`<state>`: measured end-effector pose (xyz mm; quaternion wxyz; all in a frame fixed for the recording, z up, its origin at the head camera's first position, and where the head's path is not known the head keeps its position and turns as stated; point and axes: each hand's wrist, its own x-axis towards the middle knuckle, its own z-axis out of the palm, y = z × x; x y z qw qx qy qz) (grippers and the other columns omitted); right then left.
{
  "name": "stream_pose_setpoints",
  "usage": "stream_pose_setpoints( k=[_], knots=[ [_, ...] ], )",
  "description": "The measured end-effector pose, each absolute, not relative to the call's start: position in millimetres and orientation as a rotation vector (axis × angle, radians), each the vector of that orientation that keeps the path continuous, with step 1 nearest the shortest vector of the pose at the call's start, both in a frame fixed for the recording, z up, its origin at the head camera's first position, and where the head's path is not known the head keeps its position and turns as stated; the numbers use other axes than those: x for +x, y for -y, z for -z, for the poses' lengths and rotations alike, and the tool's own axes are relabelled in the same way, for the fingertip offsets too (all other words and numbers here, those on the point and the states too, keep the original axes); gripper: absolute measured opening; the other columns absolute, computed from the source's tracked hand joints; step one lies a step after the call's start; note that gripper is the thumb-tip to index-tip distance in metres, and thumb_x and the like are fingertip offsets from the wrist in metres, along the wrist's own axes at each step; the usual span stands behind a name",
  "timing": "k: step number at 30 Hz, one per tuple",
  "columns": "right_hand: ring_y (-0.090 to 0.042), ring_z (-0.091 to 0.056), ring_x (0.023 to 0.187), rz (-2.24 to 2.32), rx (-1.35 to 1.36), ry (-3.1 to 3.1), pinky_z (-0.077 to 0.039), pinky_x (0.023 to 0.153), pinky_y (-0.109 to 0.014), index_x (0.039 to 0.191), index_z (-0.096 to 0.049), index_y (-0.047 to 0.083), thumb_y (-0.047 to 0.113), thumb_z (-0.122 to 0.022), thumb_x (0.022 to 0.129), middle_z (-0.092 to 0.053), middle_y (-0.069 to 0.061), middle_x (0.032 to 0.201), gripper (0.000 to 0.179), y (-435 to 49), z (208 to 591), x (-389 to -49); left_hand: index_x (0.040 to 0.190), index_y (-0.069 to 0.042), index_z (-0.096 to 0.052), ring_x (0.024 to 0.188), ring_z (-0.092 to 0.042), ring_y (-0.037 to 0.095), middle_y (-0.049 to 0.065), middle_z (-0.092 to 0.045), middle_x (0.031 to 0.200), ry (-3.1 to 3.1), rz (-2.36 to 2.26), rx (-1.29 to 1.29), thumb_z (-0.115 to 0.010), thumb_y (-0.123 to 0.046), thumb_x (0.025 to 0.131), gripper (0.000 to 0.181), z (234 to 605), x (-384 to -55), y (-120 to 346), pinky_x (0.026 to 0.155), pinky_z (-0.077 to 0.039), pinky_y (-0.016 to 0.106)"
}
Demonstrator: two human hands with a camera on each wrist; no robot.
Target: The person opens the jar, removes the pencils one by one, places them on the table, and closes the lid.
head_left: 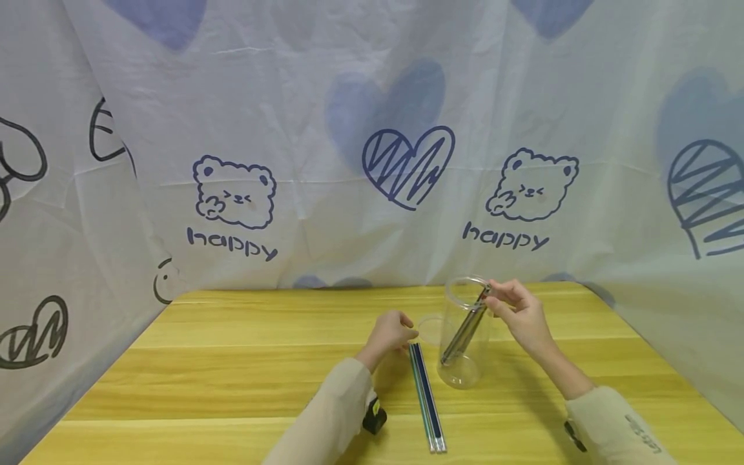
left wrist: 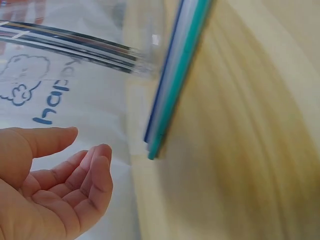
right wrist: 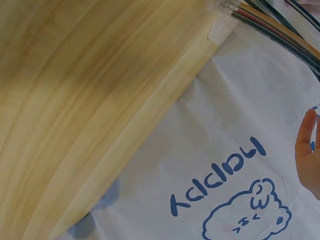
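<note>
A clear plastic cylinder [head_left: 463, 381] stands upright on the table. Several thin dark and orange pencils [head_left: 465, 332] lean inside it, their upper ends at its right rim. There my right hand [head_left: 523, 316] pinches those ends between thumb and fingers; only part of this hand [right wrist: 310, 150] enters the right wrist view. My left hand [head_left: 389, 332] is just beyond the far ends of the teal, white and dark blue pencils [head_left: 427, 397] lying on the table. In the left wrist view its fingers [left wrist: 100, 185] curl loosely, holding nothing.
Behind the cylinder, a clear round disc [head_left: 430, 328] lies on the wood-grain table [head_left: 261, 368]. A pale printed cloth [head_left: 314, 213] hangs along the table's far edge and sides.
</note>
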<state>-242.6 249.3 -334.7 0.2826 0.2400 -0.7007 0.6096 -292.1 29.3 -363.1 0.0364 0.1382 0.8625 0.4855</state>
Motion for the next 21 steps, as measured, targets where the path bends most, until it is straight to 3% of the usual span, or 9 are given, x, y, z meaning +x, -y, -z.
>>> stream_pose_setpoints(
  k=[6, 12, 21],
  knots=[
    [-0.003, -0.059, 0.078, -1.578, 0.65, 1.934, -0.051, 0.063, -0.018, 0.091, -0.047, -0.017, -0.004, -0.057, 0.083, -0.061, 0.014, 0.1, 0.018, -254, 333, -245, 0.09, 0.005, -0.064, 0.06, -0.06, 0.02, 0.012, -0.062, 0.082, -2.654, -1.513, 0.426, -0.063, -0.007, 0.081, 0.015, 348, -294, -29, 0.05, -0.052, 0.028],
    [-0.001, -0.059, 0.081, -1.529, 0.675, 1.973, -0.051, 0.063, -0.019, 0.09, -0.048, -0.015, -0.009, -0.053, 0.083, -0.058, 0.019, 0.104, 0.01, -257, 331, -246, 0.09, 0.004, -0.064, 0.064, -0.061, 0.024, 0.01, -0.063, 0.077, -2.612, -1.626, 0.449, -0.061, -0.007, 0.082, 0.014, 335, -293, -32, 0.054, -0.052, 0.03],
    [-0.001, -0.059, 0.084, -1.537, 0.751, 2.079, -0.05, 0.067, -0.019, 0.095, -0.046, -0.015, -0.007, -0.053, 0.085, -0.059, 0.018, 0.102, 0.014, -265, 324, -247, 0.095, 0.001, -0.063, 0.066, -0.059, 0.017, 0.006, -0.062, 0.078, -2.664, -1.721, 0.658, -0.059, -0.009, 0.084, 0.016, 315, -285, -36, 0.056, -0.049, 0.023]
  ],
)
